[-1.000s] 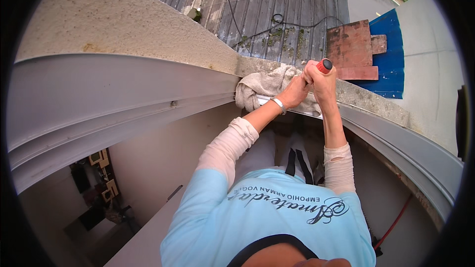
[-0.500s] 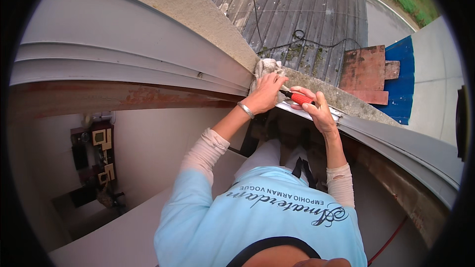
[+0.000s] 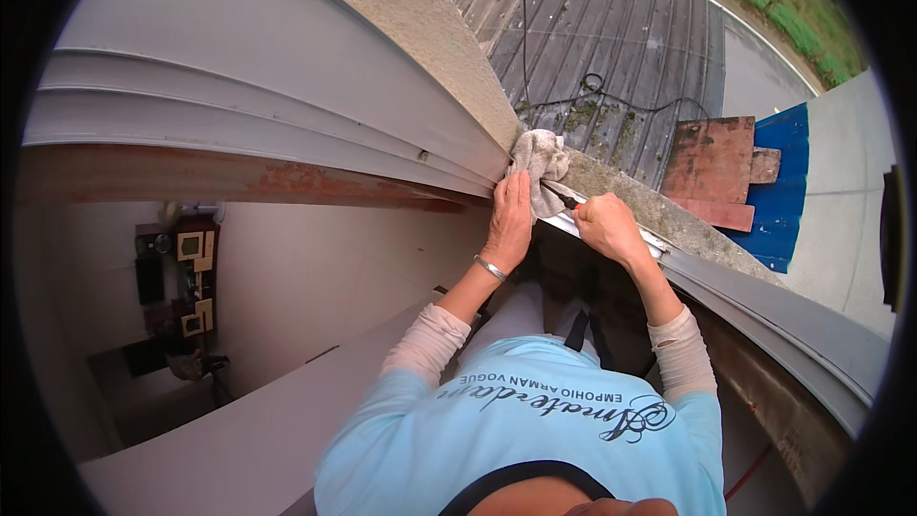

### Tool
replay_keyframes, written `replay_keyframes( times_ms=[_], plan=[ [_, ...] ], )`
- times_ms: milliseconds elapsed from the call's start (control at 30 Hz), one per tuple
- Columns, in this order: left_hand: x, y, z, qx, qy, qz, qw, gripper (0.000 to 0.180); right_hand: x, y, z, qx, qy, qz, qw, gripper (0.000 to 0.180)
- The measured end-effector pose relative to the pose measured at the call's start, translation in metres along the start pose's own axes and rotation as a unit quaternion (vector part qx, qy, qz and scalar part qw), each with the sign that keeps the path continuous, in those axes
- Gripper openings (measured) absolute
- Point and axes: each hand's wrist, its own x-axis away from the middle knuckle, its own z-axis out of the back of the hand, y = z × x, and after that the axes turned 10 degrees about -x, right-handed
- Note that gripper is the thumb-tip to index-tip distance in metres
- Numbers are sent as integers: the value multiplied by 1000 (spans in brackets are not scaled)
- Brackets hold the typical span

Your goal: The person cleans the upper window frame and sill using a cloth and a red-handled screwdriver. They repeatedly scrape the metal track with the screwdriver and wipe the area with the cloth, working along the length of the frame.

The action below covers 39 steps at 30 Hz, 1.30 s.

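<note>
A dirty grey-white rag [image 3: 540,153] lies bunched in the corner of the window frame, its lower part hanging over the sill track. Along the rag's left edge my left hand [image 3: 511,220] holds it, fingers close together and pressed against cloth and frame; the thumb is hidden. My right hand [image 3: 611,227] is closed round the red handle of a screwdriver [image 3: 568,202]. Most of the handle is covered by my fingers. The tool's dark neck and thin shaft point left at the rag over the white sill track [image 3: 562,223]; its tip is hard to make out.
A rough concrete ledge [image 3: 659,205] runs outside the frame. Beyond it are a ribbed grey roof [image 3: 611,29] with a black cable [image 3: 592,86], reddish boards [image 3: 712,162] and a blue sheet [image 3: 788,182]. A grey window panel [image 3: 239,57] stands at left, with a room below it.
My right hand has turned over and wrapped round the screwdriver handle, which was held in the fingertips before. My left hand has moved from near the tool's tip to the rag's left edge.
</note>
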Motion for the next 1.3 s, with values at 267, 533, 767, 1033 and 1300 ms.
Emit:
replay_keyframes(
  times_ms=[267, 533, 767, 1033, 1300],
  plan=[
    [-15, 9, -9, -5, -7, 77, 997, 61, -1, 43, -44, -399, -15, -207, 893, 40],
    [-37, 11, -13, -81, -40, 124, 988, 56, -30, 52, -28, -237, -116, -104, 959, 42],
    [-38, 22, -21, -27, 48, 178, 983, 61, 19, 57, -54, -598, -82, -151, 783, 31],
    [-32, 96, 41, 209, 72, 90, 971, 80, 74, 71, -17, -545, 60, -109, 829, 31],
    [-1, 74, 21, 295, -90, 96, 946, 36, 101, 56, -8, -414, 65, -136, 898, 34]
  ],
)
